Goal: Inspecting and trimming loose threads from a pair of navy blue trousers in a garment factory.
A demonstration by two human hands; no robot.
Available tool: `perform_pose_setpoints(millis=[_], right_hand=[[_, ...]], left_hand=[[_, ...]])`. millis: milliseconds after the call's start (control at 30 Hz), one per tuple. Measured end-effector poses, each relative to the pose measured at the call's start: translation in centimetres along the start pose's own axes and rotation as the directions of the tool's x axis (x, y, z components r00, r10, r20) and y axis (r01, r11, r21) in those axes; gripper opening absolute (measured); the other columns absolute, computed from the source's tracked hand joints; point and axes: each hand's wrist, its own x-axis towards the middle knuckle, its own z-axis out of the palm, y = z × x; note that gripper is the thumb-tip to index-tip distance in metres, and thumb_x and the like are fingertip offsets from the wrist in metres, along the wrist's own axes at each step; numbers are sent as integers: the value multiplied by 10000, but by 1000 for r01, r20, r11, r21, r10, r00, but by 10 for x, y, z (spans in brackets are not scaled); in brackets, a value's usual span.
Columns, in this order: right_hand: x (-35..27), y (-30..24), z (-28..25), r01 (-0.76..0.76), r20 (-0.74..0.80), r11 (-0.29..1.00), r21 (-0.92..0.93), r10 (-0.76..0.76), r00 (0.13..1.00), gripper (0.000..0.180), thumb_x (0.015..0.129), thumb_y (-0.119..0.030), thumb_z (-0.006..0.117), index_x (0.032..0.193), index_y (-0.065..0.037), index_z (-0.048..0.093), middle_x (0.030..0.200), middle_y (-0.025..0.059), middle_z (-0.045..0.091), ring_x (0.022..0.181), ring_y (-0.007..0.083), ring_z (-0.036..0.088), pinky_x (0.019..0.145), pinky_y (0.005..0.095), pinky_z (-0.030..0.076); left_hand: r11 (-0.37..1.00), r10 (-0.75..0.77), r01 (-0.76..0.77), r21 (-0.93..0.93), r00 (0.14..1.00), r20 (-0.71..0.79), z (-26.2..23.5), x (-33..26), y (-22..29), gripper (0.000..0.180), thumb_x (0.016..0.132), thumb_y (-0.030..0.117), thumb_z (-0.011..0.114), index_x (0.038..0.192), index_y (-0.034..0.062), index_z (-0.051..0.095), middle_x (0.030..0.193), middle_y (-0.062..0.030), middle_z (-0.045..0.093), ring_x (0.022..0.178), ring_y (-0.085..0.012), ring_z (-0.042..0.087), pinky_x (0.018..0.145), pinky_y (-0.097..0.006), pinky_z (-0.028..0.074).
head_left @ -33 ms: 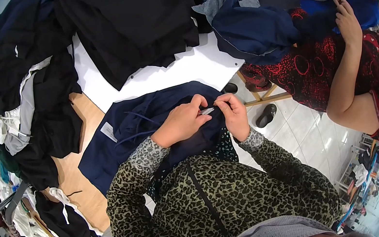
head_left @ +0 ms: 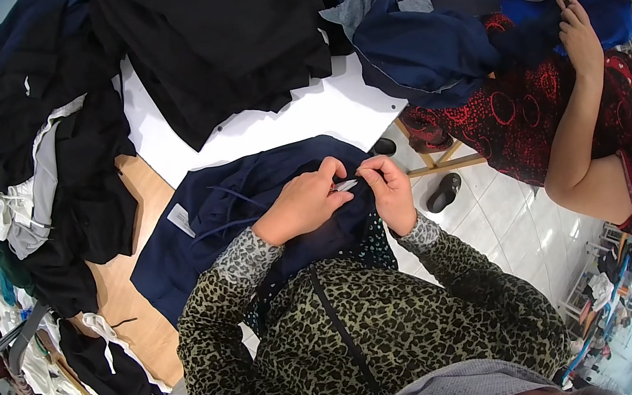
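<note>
A navy garment (head_left: 206, 230) with a white label lies bunched on the table edge in front of me. Both my hands are on its near right part, close together. My left hand (head_left: 302, 203) pinches a small silvery tool (head_left: 345, 186), its tip pointing at my right hand. My right hand (head_left: 390, 190) is closed on a fold of the navy cloth right beside that tip. My sleeves are leopard-patterned. The cloth under the hands is hidden.
Black garments (head_left: 227, 39) are heaped over the white tabletop (head_left: 303, 113) and the left side; bare wood (head_left: 120, 284) shows lower left. At the right, a seated person in a red-and-black dress (head_left: 566, 119) handles navy fabric (head_left: 425, 50). A black shoe (head_left: 444, 193) lies on the tiled floor.
</note>
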Motion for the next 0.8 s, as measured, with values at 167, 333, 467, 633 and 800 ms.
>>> perform_pose_setpoints(millis=[167, 333, 467, 633, 800], right_hand=[[1, 0, 0, -16, 21, 1000, 3, 16, 1000, 41, 893, -27, 571, 892, 14, 573, 825, 52, 600, 765, 116, 558, 707, 239, 454], [0, 0, 0, -16, 25, 1000, -4, 16, 1000, 42, 891, -28, 573, 889, 15, 574, 814, 53, 605, 756, 118, 561, 700, 244, 456], [-1, 3, 1, -5, 22, 1000, -21, 6, 1000, 44, 889, -28, 576, 885, 15, 575, 806, 54, 612, 749, 117, 564, 693, 245, 458], [0, 2, 1, -10, 20, 1000, -11, 10, 1000, 43, 896, -30, 572, 900, 13, 574, 815, 45, 609, 767, 107, 559, 705, 236, 454], [0, -3, -4, -94, -44, 988, 126, 100, 994, 76, 930, -63, 547, 937, 6, 576, 840, 25, 604, 790, 96, 557, 732, 221, 454]], left_hand=[[1000, 17, -17, 5, 1000, 17, 0, 5, 2, 328, 830, 207, 643, 1029, 30, 452, 833, -181, 646, 814, -359, 634, 696, -428, 480], [999, 43, -43, 14, 999, 14, 4, 7, -2, 324, 824, 200, 644, 1028, 31, 457, 839, -180, 648, 815, -362, 633, 698, -430, 480], [998, 53, -54, 13, 998, 17, 4, 6, -4, 317, 822, 195, 643, 1025, 33, 461, 836, -175, 648, 815, -357, 634, 699, -431, 480], [998, 53, -55, 31, 998, 38, 2, 6, -1, 300, 824, 188, 638, 1016, 33, 466, 847, -171, 650, 815, -357, 632, 695, -427, 482], [993, -67, 60, -106, 996, -63, 2, 0, -1, 389, 798, 253, 681, 1053, 33, 486, 827, -157, 648, 807, -331, 639, 690, -402, 488]])
